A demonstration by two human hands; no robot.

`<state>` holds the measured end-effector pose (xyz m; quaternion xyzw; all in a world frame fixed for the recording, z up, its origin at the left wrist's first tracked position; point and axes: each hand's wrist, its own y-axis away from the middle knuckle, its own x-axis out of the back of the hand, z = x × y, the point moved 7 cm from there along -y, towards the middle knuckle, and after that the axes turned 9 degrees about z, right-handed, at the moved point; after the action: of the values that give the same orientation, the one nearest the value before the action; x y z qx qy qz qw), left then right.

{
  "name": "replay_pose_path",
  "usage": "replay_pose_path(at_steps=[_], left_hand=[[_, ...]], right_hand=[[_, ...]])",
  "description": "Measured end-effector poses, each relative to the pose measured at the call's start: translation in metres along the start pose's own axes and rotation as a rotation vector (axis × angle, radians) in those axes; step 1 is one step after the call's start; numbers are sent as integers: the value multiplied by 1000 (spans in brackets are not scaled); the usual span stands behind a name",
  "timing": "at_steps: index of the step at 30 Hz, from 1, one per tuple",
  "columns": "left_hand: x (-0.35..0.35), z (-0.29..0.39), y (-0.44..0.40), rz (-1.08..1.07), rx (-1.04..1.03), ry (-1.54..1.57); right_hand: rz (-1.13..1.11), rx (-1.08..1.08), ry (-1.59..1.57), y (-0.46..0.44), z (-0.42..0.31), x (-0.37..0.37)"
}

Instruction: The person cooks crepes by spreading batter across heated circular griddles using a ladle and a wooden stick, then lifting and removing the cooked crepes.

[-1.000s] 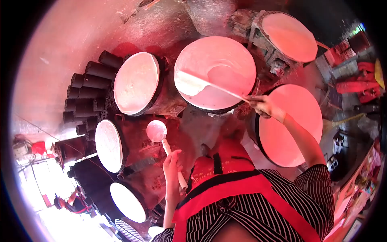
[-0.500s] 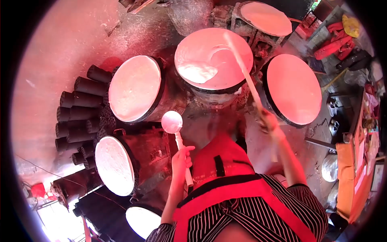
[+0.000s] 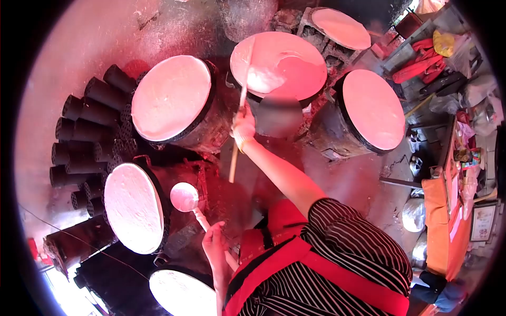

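Observation:
My right hand (image 3: 243, 126) is closed round a long thin wooden stick (image 3: 233, 163). The stick's far end lies over the left side of the middle round pan (image 3: 311, 50), whose pale, wet layer shows a swirl and a whiter patch. My left hand (image 3: 215, 243) grips the handle of a round-bowled ladle (image 3: 184, 197), held low between my body and the left pan (image 3: 134, 208). Pale material coats the ladle's bowl. Another covered pan (image 3: 171, 97) stands at the upper left, and one more (image 3: 374, 108) at the right.
Stacked black honeycomb coal briquettes (image 3: 100, 124) line the left wall. Further pans stand at the back (image 3: 341, 29) and lower left (image 3: 182, 292). To the right are a table with an orange cloth (image 3: 437, 231), red cloth (image 3: 419, 63) and plastic bags.
My right hand has swung left with the stick, from the middle pan's right side to its left. My left hand and the ladle have shifted left and down. The view has turned slightly.

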<state>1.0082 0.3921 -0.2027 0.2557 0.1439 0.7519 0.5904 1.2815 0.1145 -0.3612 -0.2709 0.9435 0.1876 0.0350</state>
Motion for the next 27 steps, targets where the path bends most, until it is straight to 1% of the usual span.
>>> replay_pose_path(at_steps=[2, 3, 4, 5, 6, 9, 11, 14, 15, 16, 17, 19, 21, 23, 24, 27], left_hand=[[-12, -8, -18, -73, 40, 74], [-18, -9, -23, -109, 60, 112], [-22, -4, -28, -134, 37, 107], [-17, -5, -38, -145, 37, 111], [-6, -9, -49, -157, 37, 114], [34, -25, -72, -210, 30, 158], [43, -33, -75, -236, 36, 198], [25, -28, -66, -261, 0, 196], [19, -24, -63, -263, -12, 185], [12, -23, -62, -267, -5, 187], [5, -21, -61, -271, 3, 189], [-6, -18, -58, -271, 14, 191], [-19, -15, -53, -265, 22, 190], [-34, -13, -50, -271, 8, 173], [-43, -11, -49, -277, -3, 164], [-70, -5, -43, -265, -5, 167]], right_hand=[[43, -68, 151, 19, -25, 51], [12, -233, 153, 45, -61, 72], [-23, -206, 95, 44, -62, 82], [-61, -178, 33, 46, -56, 84], [-139, -194, -64, 52, -43, 85], [-120, -201, -47, 66, -20, 92], [-181, -115, -79, 60, -26, 88], [-169, -225, -224, 65, -46, 64], [-189, -356, -149, 77, -46, 58], [-347, -355, -79, 83, -31, 54], [-519, -304, 60, 85, -25, 61], [-533, -373, 43, 75, -19, 111], [-403, -485, 88, 39, -10, 164], [-351, -487, 176, 18, -42, 194], [-387, -447, 172, -9, -38, 198], [-382, -420, 60, -24, -37, 164]])
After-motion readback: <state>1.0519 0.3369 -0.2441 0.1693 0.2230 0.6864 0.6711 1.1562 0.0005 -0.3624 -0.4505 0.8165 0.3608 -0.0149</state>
